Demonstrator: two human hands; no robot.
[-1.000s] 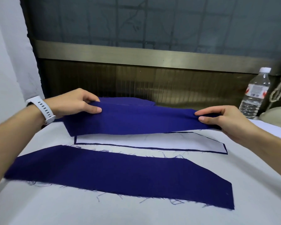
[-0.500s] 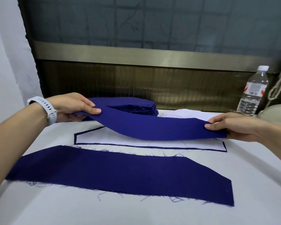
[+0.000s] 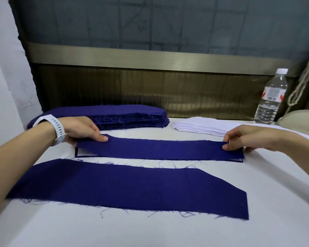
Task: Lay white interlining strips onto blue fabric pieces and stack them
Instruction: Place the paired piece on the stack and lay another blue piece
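Observation:
A long blue fabric piece [image 3: 161, 148] lies across the middle of the white table, over a piece with white interlining of which only a sliver shows at the left end [image 3: 82, 155]. My left hand [image 3: 82, 130] pinches its left end, which is still a little raised. My right hand [image 3: 244, 138] pinches its right end, which lies down flat. A second, wider blue piece [image 3: 132, 188] lies flat nearer to me. Behind are a stack of blue pieces [image 3: 125, 115] and a stack of white interlining strips [image 3: 200, 126].
A clear water bottle [image 3: 269, 98] stands at the back right, next to a beige object [image 3: 300, 120] and a hanging cord [image 3: 305, 81]. A dark panel wall [image 3: 150, 90] closes the table's far edge. A white wall [image 3: 5, 86] is on the left.
Both hands have lowered the blue piece from the air onto the interlined piece, covering nearly all its white surface. The stacks behind are now uncovered.

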